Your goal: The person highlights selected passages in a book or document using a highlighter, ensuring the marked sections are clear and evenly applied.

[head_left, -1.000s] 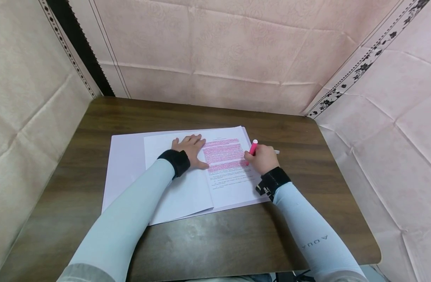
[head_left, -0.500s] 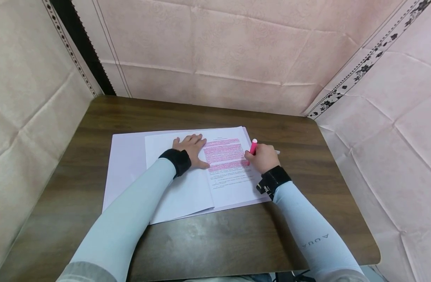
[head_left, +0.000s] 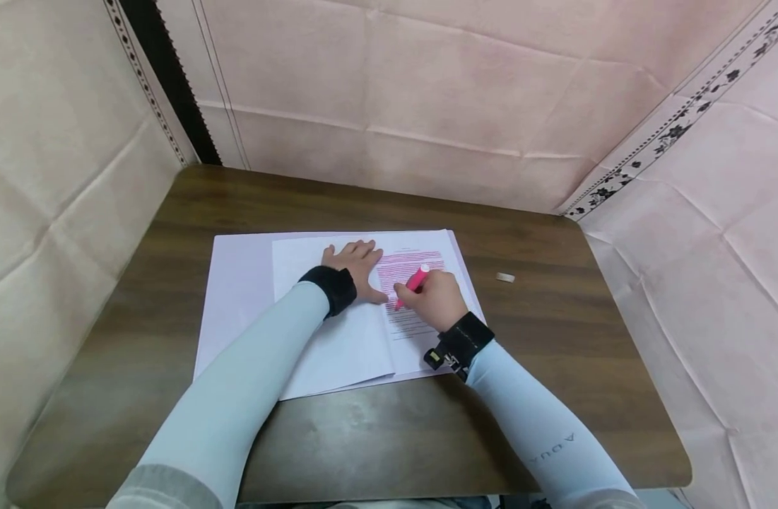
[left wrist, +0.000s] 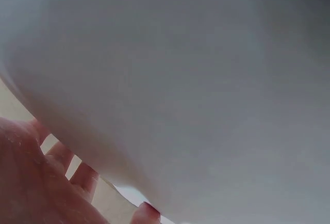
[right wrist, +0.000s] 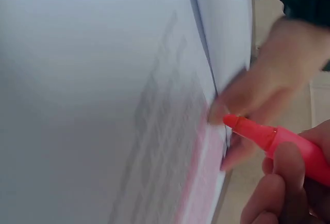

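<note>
My right hand (head_left: 438,300) pinches a pink highlighter (head_left: 417,278), its uncapped tip aimed down at the printed page (head_left: 409,353). Many text lines there carry pink strokes; the lower lines are plain. In the right wrist view, fingers and thumb curl round the highlighter (right wrist: 299,152), its tip beside the left thumb. My left hand (head_left: 357,272) rests with spread fingers on the blank left page (head_left: 338,346), thumb by the print's edge. In the left wrist view, pale paper fills most of the picture and the hand (left wrist: 31,177) shows at lower left.
Beneath the pages lies a larger pale lilac sheet (head_left: 236,276). A small whitish piece (head_left: 505,277) lies on the brown wooden table (head_left: 376,445), right of the papers. Pale cloth hangings (head_left: 427,92) stand round the table's back and sides.
My right hand has moved left with the highlighter, from the lines' right end to their left end near the left thumb. The whitish piece is now uncovered. The left hand stays on the page.
</note>
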Motion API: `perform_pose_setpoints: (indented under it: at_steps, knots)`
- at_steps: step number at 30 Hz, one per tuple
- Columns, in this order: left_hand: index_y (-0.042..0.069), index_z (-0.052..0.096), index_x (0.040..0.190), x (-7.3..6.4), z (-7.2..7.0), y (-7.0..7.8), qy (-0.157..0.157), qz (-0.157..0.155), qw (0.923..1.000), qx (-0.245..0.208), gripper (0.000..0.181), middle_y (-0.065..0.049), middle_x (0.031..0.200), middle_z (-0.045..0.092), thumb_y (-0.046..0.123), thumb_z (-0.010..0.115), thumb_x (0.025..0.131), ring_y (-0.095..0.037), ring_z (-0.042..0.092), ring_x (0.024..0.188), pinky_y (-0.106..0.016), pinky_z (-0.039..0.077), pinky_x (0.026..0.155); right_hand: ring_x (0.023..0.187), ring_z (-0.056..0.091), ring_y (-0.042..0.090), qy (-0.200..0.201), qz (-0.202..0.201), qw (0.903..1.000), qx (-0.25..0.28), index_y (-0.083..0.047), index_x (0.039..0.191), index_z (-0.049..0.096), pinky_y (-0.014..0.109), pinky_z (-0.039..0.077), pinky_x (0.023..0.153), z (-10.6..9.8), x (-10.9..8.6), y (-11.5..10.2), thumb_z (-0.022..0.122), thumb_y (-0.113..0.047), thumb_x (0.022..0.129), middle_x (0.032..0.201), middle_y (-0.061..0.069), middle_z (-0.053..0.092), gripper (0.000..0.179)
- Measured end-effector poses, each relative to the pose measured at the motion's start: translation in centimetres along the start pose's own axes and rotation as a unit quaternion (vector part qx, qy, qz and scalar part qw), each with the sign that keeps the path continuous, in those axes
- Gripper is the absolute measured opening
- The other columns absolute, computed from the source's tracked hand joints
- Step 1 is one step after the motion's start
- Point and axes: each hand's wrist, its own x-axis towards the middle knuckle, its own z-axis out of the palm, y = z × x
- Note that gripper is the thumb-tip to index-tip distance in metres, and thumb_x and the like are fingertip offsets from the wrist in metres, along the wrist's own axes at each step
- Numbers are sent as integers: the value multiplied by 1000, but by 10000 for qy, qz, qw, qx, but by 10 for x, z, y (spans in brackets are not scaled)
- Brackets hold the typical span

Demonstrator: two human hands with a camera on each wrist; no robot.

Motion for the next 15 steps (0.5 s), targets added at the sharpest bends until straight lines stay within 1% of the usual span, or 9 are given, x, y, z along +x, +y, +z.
perform_pose_setpoints:
  at_steps: [6, 10, 15]
  knots:
    - [29, 23, 177, 1, 1, 4, -10, -97, 9999, 107, 115, -1, 185, 13, 79, 72, 86, -32, 14, 168, -71, 10, 130, 58, 63, 26, -19, -56, 9999, -103, -12, 84, 80, 28, 43, 51, 13, 1, -4, 82, -41, 101, 62, 5, 64, 34]
    - [30, 23, 177, 2, 1, 4, 11, -93, 9999, 126, 113, -1, 185, 13, 78, 72, 87, -31, 14, 168, -71, 10, 130, 57, 63, 26, 30, -76, 9997, -234, -12, 82, 79, 28, 42, 50, 16, 4, -4, 81, -42, 101, 61, 5, 63, 36]
    - [30, 21, 178, 2, 0, 4, -34, -93, 9998, 149, 113, 0, 185, 12, 79, 70, 88, -31, 14, 168, -71, 11, 131, 57, 63, 26, 4, -42, 9997, -255, -11, 84, 78, 28, 41, 50, 17, 6, -6, 81, -43, 101, 62, 5, 64, 36]
